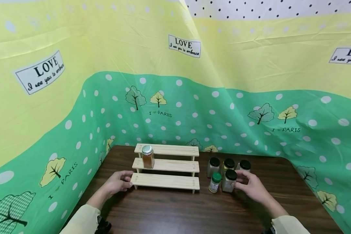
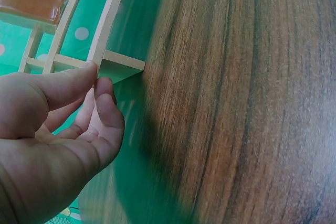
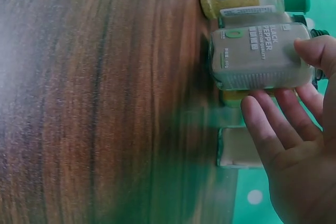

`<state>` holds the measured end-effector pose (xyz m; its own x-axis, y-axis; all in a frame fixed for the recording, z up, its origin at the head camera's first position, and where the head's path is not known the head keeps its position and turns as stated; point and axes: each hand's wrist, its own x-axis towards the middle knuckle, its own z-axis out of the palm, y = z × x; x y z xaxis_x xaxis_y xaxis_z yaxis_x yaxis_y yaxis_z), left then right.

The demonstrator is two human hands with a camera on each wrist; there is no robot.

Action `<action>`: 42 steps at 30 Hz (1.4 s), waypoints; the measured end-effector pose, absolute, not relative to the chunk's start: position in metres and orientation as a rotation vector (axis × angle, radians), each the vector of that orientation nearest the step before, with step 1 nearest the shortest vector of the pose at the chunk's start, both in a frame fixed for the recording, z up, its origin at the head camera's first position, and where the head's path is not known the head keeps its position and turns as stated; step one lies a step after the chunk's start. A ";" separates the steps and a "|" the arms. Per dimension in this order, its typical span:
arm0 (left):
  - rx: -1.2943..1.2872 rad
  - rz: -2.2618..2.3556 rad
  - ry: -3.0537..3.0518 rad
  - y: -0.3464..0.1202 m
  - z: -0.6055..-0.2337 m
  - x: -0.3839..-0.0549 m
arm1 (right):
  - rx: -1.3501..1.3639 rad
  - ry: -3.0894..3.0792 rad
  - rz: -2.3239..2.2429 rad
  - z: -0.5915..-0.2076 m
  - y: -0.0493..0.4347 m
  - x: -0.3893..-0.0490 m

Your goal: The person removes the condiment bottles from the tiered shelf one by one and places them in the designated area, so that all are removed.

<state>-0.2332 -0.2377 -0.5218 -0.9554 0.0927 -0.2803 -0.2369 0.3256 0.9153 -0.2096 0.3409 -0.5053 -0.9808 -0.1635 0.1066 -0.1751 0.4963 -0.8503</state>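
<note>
My left hand (image 1: 119, 182) pinches the left end of the lowest step of a three-step wooden rack (image 1: 165, 180); in the left wrist view, thumb and fingertips meet at the board's corner. A square glass jar (image 1: 148, 159) of orange-brown spice with a silver lid stands on the middle step, at its left. On the right, my right hand (image 1: 251, 186) holds a black pepper jar (image 3: 257, 56) with a black lid, thumb on one face and fingers along its side. Touching or close beside it is a green-lidded spice bottle (image 1: 214, 182) with a white label.
Behind the pepper jar stand several black-lidded jars: one at the left (image 1: 213, 167), a yellowish one (image 1: 228, 164) and one at the right (image 1: 244, 165). The dark wooden table (image 1: 163, 211) is bordered by a green and yellow printed curtain (image 1: 193, 107) at the back and sides.
</note>
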 end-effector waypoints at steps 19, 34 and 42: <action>-0.129 1.672 2.329 -0.238 -0.525 -0.232 | 0.310 -2.731 1.592 -0.507 0.347 -0.206; -0.138 1.684 2.317 -0.238 -0.526 -0.231 | 0.316 -2.792 1.540 -0.502 0.351 -0.202; -0.130 1.677 2.319 -0.239 -0.525 -0.232 | 0.439 -2.805 1.363 -0.478 0.351 -0.206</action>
